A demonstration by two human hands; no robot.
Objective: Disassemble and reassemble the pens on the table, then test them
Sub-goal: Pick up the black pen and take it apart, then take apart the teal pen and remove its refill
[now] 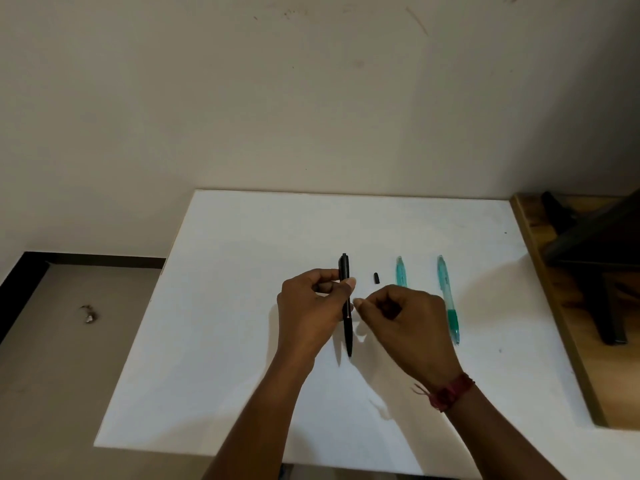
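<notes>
Dismantling the pen: my left hand grips it. My right hand curls beside it; I can't tell if it's empty. Next, a firm twist.

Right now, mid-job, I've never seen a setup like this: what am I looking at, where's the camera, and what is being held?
There is no machine here. One wide-angle camera worn on a person's head looks down at their two bare hands over a white table. The left hand grips a black pen, its tip toward the person. The right hand is beside it, fingers curled and pinched; whether they hold a small part I cannot tell. On the table lie a small black piece, a teal pen partly hidden by the right hand, and a second teal pen.
</notes>
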